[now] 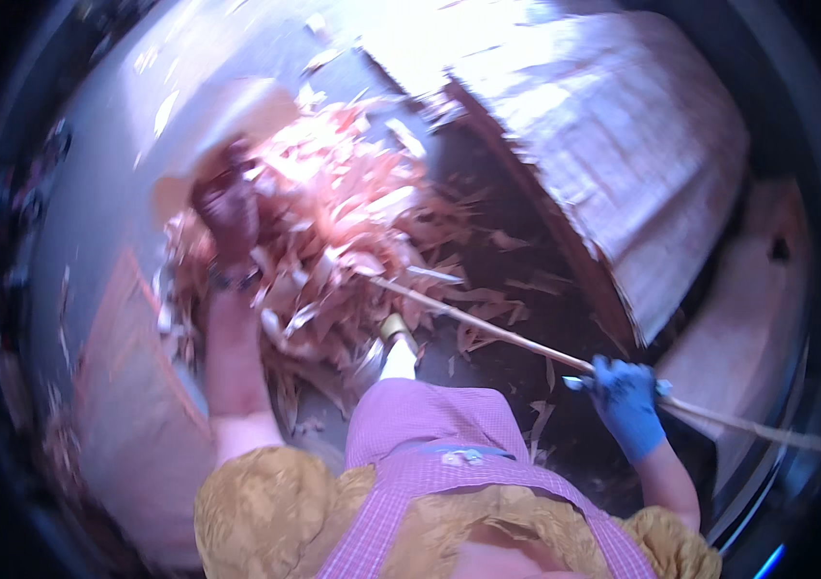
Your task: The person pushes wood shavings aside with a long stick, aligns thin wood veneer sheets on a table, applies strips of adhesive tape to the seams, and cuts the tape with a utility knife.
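Wearing mustard top (265,502) under pink checked apron (439,415), below shavings pile (352,203). Showing foot in yellow shoe (396,331) at pile's lower edge, right among loose curls. Having brown sheet (130,405) with orange edging lying left of and below pile. Gripping thin pole (507,335) in blue-gloved right hand (626,400), lower right of pile; curling fingers tight round it, also showing small pale piece (579,383) beside fist, too small to identify. Slanting pole from pile's near side down past right hand, well right of pile. Having bare left hand (227,203) at pile's left side, wearing dark band (236,281) at wrist, overlapping edge of broad pale sheet (246,111); blurring there, so not managing to tell whether spread, pressed together or pinching. Seeing wooden board (743,318) with dark hole, far right of pile. Facing big bark-edged slab (613,164), right of and beyond pile. Seeing stray shavings (167,111) on grey floor (92,212), left of and beyond pile.
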Action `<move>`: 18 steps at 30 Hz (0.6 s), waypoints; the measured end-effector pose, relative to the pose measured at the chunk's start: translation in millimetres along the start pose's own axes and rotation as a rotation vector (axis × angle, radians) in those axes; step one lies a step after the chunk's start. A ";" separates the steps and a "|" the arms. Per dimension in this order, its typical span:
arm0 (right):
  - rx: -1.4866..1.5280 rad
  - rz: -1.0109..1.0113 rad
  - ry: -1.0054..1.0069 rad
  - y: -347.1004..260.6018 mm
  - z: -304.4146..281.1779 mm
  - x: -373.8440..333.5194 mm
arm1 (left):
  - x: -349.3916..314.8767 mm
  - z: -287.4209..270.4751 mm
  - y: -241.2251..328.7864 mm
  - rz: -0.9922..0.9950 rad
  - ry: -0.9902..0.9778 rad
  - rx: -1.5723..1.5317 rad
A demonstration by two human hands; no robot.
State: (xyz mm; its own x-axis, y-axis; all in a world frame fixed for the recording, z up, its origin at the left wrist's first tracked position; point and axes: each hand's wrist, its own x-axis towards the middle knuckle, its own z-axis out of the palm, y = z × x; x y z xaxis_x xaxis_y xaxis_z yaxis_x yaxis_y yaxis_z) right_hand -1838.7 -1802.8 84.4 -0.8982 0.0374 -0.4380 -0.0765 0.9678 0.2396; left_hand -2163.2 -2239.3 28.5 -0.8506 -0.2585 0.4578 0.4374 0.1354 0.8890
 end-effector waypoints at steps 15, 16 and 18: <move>0.051 0.407 -0.047 246.5 185.1 -489.6 | -388.2 64.5 55.9 -0.785 -1.025 0.571; 0.045 0.442 -0.076 252.2 186.3 -510.2 | -394.3 75.1 61.1 -0.830 -1.084 0.577; 0.059 0.463 -0.032 262.3 209.5 -541.1 | -397.3 112.5 79.0 -0.878 -1.195 0.603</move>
State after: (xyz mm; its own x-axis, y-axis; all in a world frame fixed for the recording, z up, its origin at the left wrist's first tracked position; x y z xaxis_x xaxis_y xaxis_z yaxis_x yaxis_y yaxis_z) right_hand -1282.1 -1517.1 202.8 -0.8178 0.4760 -0.3234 0.3552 0.8597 0.3670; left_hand -1823.5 -2018.3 -83.5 -0.6210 0.3664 -0.6929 -0.2148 0.7706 0.6001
